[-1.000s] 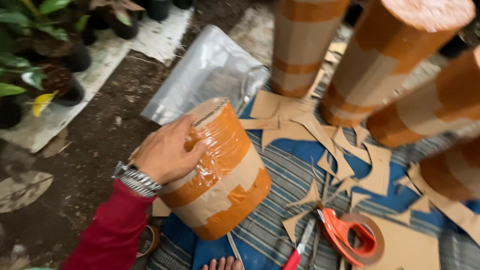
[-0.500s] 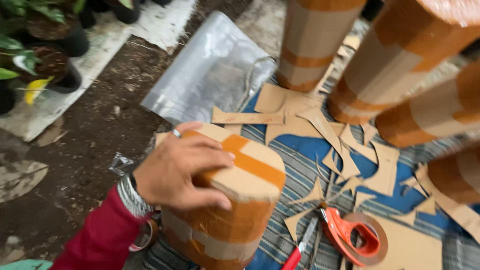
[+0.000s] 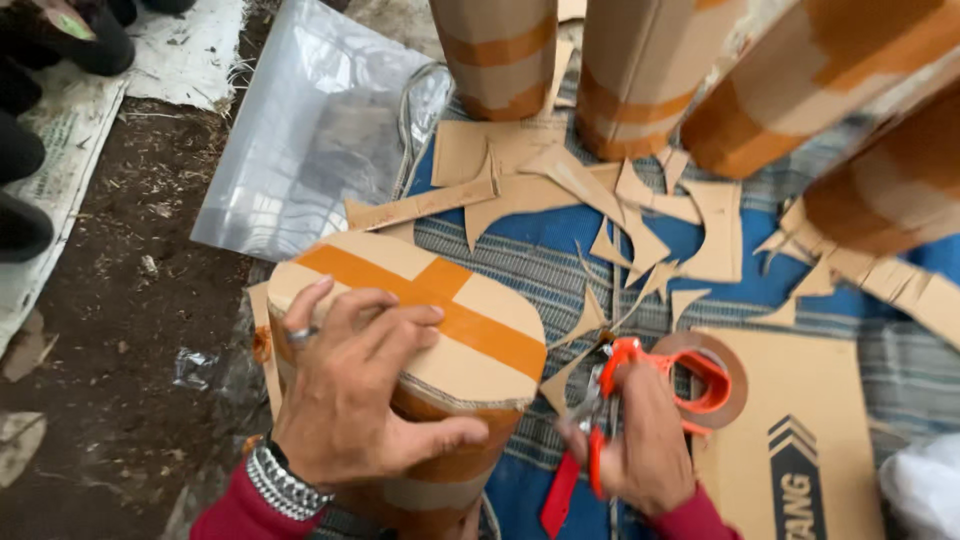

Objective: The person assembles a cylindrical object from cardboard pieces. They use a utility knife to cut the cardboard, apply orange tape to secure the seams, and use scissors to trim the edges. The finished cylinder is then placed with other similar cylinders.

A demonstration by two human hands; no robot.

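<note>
The work lies on the ground outdoors: a blue striped mat (image 3: 560, 265) is spread over dark bare soil (image 3: 130, 300), with a clear plastic sheet (image 3: 310, 130) lying at the mat's upper left edge and pale sacking (image 3: 180, 50) beyond it. There is no worktop; everything sits on the mat.

Near the lower middle stands a cardboard cylinder (image 3: 430, 340), upright, its flat cap crossed by orange tape. The left hand (image 3: 350, 400) rests on top of it, fingers spread over the cap and thumb pressed against the side wall, so it is clamped on the cylinder. A beaded bracelet and a red sleeve show at the wrist.

Just to the right, the right hand (image 3: 640, 440) is closed around a pair of orange-handled scissors (image 3: 610, 400), held low over the mat beside the cylinder. Touching the scissors' handles is a roll of brown tape (image 3: 730, 380), lying on a flat cardboard sheet (image 3: 810, 430).

Between the cylinder and the far side, cardboard offcuts (image 3: 600, 200) are scattered thickly over the mat. Behind them stand more taped cardboard tubes (image 3: 500, 50), some upright, some tilted at the right.
</note>
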